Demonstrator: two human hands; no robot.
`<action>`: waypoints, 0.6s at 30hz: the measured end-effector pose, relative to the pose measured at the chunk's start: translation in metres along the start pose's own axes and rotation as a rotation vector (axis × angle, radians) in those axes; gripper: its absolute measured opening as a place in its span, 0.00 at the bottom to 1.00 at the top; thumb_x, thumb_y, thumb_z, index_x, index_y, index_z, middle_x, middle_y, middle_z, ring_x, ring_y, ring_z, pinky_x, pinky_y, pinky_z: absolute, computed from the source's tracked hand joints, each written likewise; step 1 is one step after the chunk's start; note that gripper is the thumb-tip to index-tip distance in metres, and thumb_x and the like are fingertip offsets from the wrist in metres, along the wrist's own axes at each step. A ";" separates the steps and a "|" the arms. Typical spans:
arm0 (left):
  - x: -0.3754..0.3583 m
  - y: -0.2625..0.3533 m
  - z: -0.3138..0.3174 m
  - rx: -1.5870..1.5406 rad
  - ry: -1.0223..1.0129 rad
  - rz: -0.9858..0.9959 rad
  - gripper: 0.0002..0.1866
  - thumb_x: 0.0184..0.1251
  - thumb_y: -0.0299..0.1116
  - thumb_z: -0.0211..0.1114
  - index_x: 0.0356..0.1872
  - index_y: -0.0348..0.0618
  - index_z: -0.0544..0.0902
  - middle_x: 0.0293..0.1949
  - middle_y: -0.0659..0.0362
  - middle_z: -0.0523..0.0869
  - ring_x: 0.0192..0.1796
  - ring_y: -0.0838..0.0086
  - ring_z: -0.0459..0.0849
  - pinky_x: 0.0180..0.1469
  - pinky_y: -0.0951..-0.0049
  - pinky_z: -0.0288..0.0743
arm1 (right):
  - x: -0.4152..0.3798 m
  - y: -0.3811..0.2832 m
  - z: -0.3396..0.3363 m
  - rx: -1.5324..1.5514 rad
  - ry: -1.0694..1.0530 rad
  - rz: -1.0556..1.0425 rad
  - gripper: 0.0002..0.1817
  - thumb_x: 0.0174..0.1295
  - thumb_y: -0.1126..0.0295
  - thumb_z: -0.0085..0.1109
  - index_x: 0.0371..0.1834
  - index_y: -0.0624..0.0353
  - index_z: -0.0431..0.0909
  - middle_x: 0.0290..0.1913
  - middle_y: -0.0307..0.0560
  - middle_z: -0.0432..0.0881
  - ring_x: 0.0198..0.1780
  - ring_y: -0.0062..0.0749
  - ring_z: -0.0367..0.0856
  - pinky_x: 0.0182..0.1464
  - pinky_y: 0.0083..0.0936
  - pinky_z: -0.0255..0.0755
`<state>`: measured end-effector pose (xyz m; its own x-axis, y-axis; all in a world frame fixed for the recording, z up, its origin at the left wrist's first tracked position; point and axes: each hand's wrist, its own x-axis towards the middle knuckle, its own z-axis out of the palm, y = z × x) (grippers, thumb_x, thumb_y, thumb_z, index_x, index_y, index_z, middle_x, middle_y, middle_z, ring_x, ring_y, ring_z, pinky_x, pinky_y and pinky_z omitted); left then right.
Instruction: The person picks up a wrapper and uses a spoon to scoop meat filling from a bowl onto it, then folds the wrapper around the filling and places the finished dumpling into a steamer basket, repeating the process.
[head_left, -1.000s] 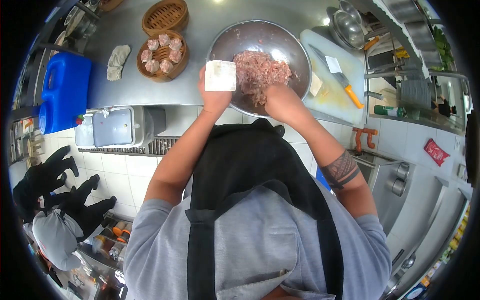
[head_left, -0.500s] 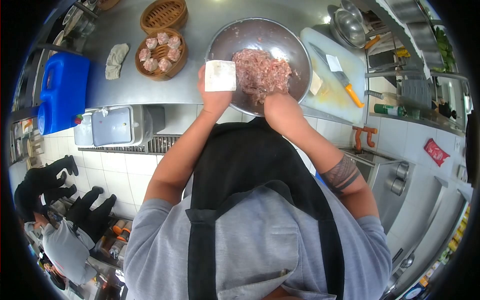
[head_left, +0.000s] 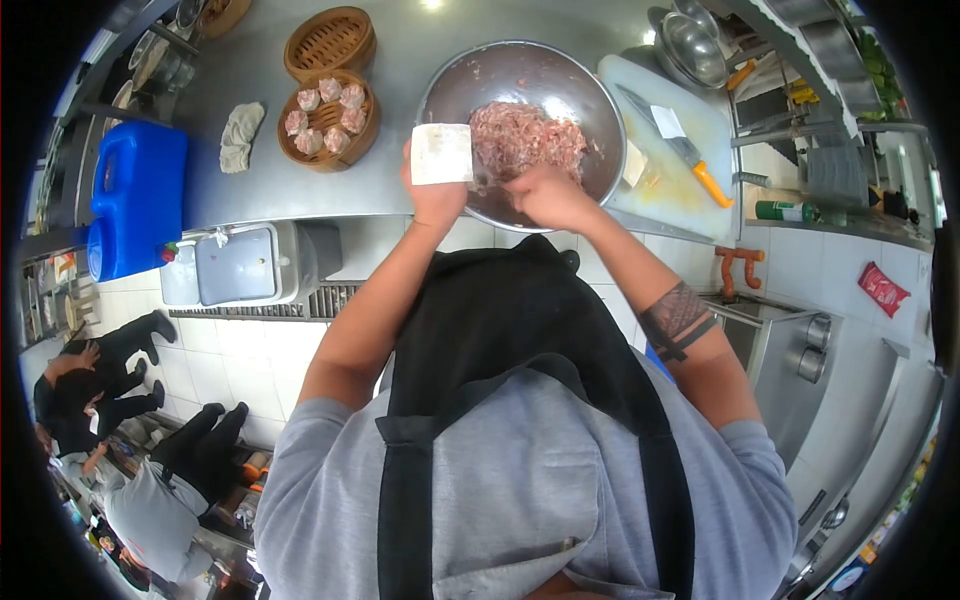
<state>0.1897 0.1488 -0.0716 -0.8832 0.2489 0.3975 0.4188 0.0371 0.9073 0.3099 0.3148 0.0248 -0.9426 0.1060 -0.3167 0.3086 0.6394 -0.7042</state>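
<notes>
A steady level left hand (head_left: 437, 200), fingers hidden and spread untellable, best supports the white square (head_left: 441, 154) beside the meat (head_left: 525, 138) in the bowl (head_left: 605, 125) at the worktop's (head_left: 290, 195) near edge, while the curled right hand (head_left: 553, 198), its grip unclear, moves lightly.

- It was a working kitchen, with a steel tabletop (head_left: 235, 195).
- Minced meat (head_left: 530, 135) filled part of a bowl (head_left: 603, 125) at the near edge.
- A knife (head_left: 682, 148) lay on a cutting board (head_left: 712, 125) toward the right-hand corner.
- A drain grate (head_left: 335, 300) crossed white floor tiles (head_left: 238, 350).
</notes>
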 end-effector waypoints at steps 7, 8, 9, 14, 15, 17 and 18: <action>0.006 0.003 -0.009 0.326 -0.057 0.169 0.16 0.65 0.24 0.67 0.53 0.40 0.89 0.48 0.55 0.93 0.50 0.62 0.92 0.56 0.64 0.80 | -0.025 -0.006 -0.057 0.155 -0.015 0.230 0.20 0.58 0.77 0.60 0.53 0.62 0.91 0.40 0.63 0.91 0.38 0.41 0.90 0.45 0.37 0.80; 0.007 0.003 -0.008 0.270 -0.042 0.128 0.15 0.65 0.24 0.67 0.53 0.40 0.89 0.48 0.55 0.93 0.51 0.63 0.92 0.56 0.65 0.81 | -0.027 -0.007 -0.054 0.036 0.066 0.102 0.17 0.55 0.78 0.59 0.46 0.67 0.92 0.39 0.66 0.90 0.39 0.48 0.90 0.47 0.41 0.82; 0.009 0.005 -0.007 0.213 -0.029 0.086 0.15 0.65 0.24 0.67 0.52 0.39 0.89 0.48 0.55 0.93 0.51 0.63 0.92 0.57 0.66 0.81 | -0.026 -0.007 -0.050 0.041 0.068 0.102 0.17 0.55 0.78 0.59 0.46 0.67 0.92 0.39 0.66 0.90 0.39 0.48 0.90 0.47 0.41 0.82; 0.010 0.010 -0.005 0.129 -0.032 0.032 0.13 0.64 0.26 0.70 0.50 0.38 0.88 0.46 0.53 0.92 0.49 0.61 0.91 0.55 0.64 0.82 | -0.021 -0.026 -0.024 -0.652 0.170 -0.018 0.08 0.55 0.76 0.59 0.29 0.68 0.87 0.36 0.65 0.87 0.43 0.54 0.90 0.51 0.47 0.84; 0.010 0.008 -0.006 0.162 -0.046 0.048 0.13 0.63 0.28 0.72 0.48 0.38 0.86 0.45 0.52 0.90 0.48 0.57 0.90 0.53 0.61 0.82 | -0.020 -0.025 -0.022 -0.651 0.168 -0.022 0.08 0.55 0.76 0.59 0.29 0.68 0.87 0.36 0.65 0.87 0.43 0.54 0.90 0.51 0.47 0.84; 0.010 0.004 -0.005 0.132 -0.029 0.042 0.14 0.62 0.27 0.72 0.48 0.38 0.86 0.45 0.52 0.89 0.48 0.57 0.90 0.54 0.61 0.82 | -0.020 -0.017 -0.014 -0.679 0.330 -0.104 0.10 0.58 0.74 0.59 0.32 0.67 0.89 0.43 0.65 0.87 0.45 0.57 0.89 0.49 0.46 0.85; 0.008 0.005 -0.004 0.096 -0.019 0.039 0.14 0.61 0.27 0.73 0.48 0.38 0.86 0.45 0.51 0.89 0.47 0.57 0.91 0.54 0.61 0.82 | -0.019 -0.015 -0.009 -0.679 0.325 -0.104 0.10 0.58 0.74 0.59 0.32 0.67 0.89 0.43 0.65 0.87 0.45 0.57 0.89 0.49 0.46 0.85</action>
<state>0.1834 0.1469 -0.0636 -0.8620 0.2698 0.4290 0.4721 0.1193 0.8735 0.3220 0.3103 0.0470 -0.9851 0.1716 0.0072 0.1689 0.9755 -0.1407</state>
